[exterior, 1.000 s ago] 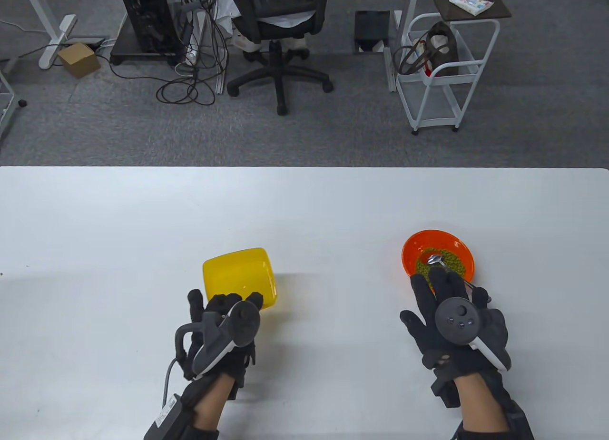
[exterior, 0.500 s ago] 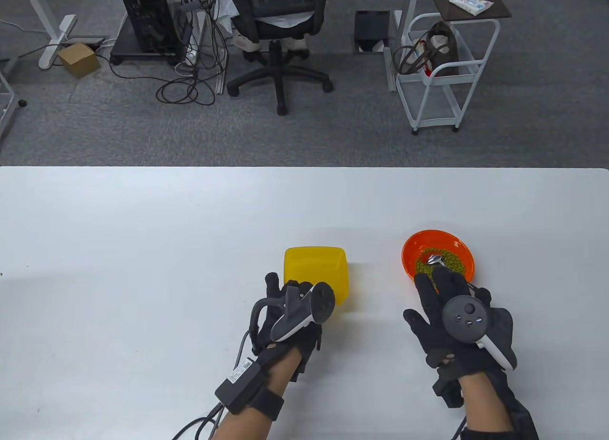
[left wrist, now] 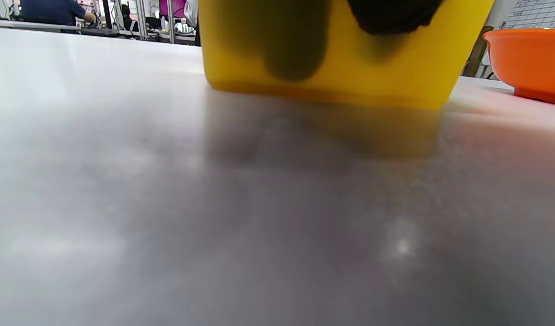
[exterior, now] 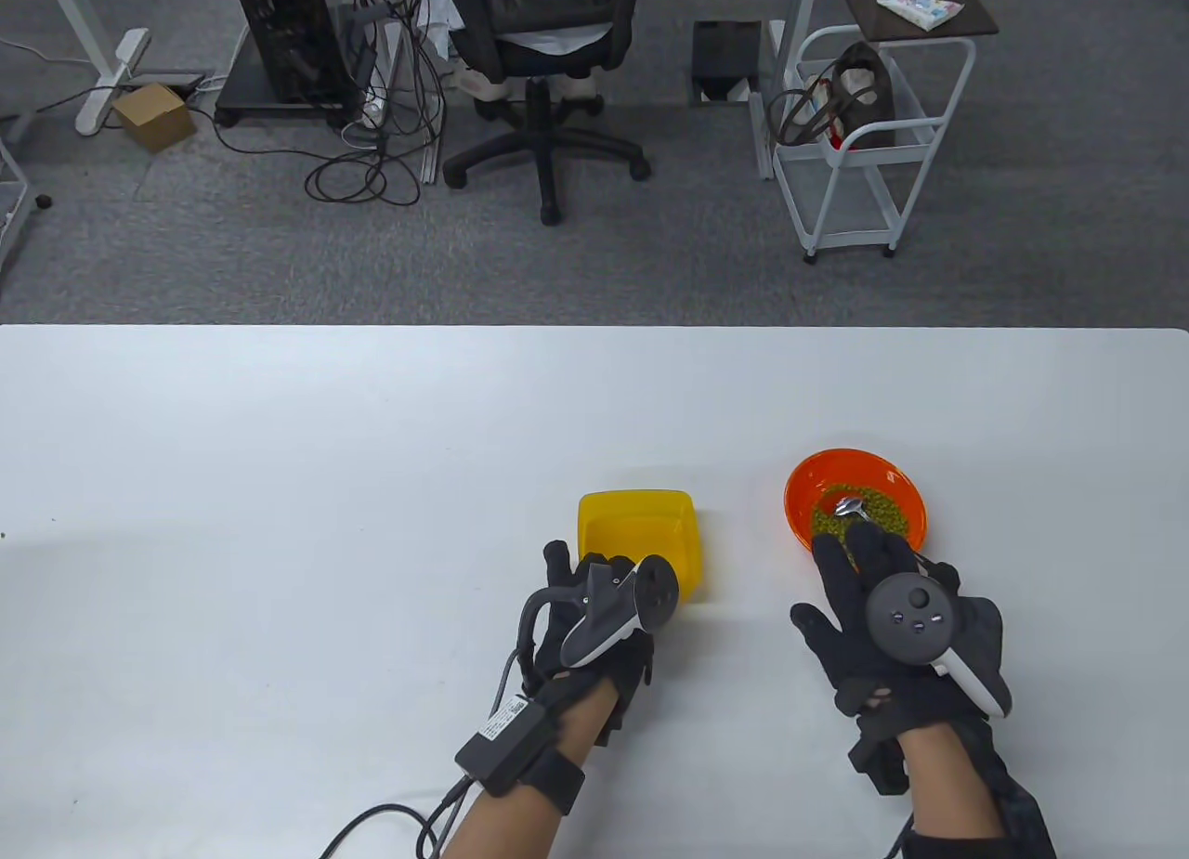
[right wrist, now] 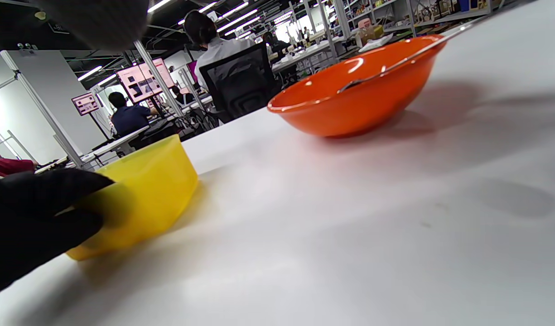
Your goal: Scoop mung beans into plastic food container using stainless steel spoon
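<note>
A yellow plastic food container [exterior: 641, 525] stands upright on the white table, just left of an orange bowl [exterior: 803, 488] of mung beans [exterior: 882, 511]. My left hand [exterior: 604, 569] grips the container's near wall; in the left wrist view [left wrist: 349, 68] one finger shows through the wall from inside and another [left wrist: 390, 13] outside. A steel spoon [exterior: 847, 506] lies in the beans, its handle resting on the near right rim [right wrist: 395, 63]. My right hand [exterior: 864, 562] hovers over the bowl's near rim with fingers spread, holding nothing.
The table's far edge [exterior: 594, 328] runs across the middle of the table view. An office chair [exterior: 543, 70] and a white cart [exterior: 864, 144] stand on the floor beyond it. A cable [exterior: 390, 817] trails from my left wrist.
My left hand carried the tilted yellow container from the left to a spot beside the orange bowl, where it now stands upright. My right hand barely moved.
</note>
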The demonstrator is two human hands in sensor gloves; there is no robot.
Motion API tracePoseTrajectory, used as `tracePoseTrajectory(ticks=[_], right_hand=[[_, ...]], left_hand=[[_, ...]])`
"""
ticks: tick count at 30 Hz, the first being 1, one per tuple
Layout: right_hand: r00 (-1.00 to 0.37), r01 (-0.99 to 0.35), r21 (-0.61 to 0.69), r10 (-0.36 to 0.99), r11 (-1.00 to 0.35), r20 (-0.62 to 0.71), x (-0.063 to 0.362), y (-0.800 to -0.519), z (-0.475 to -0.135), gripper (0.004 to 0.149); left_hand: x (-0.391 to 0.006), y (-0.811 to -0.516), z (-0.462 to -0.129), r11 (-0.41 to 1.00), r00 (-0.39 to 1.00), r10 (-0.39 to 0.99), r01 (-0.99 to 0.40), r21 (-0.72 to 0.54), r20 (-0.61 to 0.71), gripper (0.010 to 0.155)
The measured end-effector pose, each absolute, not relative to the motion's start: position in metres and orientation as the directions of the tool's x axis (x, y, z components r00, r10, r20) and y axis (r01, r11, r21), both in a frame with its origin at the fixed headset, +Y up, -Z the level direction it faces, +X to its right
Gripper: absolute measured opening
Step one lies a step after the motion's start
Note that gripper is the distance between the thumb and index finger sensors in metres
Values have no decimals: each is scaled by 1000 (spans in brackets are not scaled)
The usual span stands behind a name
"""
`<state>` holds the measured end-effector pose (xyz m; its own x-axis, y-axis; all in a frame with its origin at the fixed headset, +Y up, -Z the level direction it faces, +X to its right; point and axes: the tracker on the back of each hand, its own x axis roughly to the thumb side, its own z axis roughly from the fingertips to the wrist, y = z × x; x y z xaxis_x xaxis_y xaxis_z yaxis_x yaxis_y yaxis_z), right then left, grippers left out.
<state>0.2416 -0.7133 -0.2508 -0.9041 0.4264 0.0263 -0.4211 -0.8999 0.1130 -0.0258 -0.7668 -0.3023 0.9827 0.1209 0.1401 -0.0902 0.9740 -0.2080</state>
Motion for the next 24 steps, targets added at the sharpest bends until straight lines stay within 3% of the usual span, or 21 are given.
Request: tracePoseTrajectory(ticks=[8, 14, 20, 24], right_hand=[[-904, -421, 117, 426, -899, 23, 242, -713, -251, 74], [-906, -418, 119, 423, -901, 19, 242, -712, -251, 74], [-911, -407, 120, 412, -905, 18, 241, -712, -251, 74], [-913, -404, 117, 408, -907, 11, 242, -712, -251, 74]], left_hand=[[-28, -765, -303, 965, 975, 170, -135, -224, 145, 54], [-50, -729, -299, 948, 950, 285, -258, -188, 131, 62], [-119, -671, -286, 948, 946, 317, -317, -13, 70, 65], [-173, -651, -271, 936, 939, 343, -342, 82, -2, 66]])
